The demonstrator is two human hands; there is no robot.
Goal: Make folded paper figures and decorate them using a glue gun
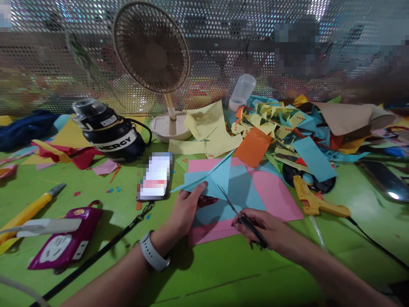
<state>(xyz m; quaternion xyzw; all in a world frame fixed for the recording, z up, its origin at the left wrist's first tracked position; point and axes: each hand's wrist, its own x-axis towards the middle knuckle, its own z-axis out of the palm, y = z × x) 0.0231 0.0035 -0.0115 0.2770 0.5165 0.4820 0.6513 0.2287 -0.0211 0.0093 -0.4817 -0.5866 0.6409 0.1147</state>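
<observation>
Above pink and blue sheets [277,194] on the worktop [223,273], the left hand's fingers [202,187] pinch a folded blue paper [220,174]; the right hand's fingers [242,215] curl closed around scissors [252,230], blades slightly apart.

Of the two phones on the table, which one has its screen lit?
The left phone, near the left hand: its screen glows white, while the right phone is mostly dark.

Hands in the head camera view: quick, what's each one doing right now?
Left hand: closed on a folded blue paper.
Right hand: closed around black-handled scissors.
</observation>
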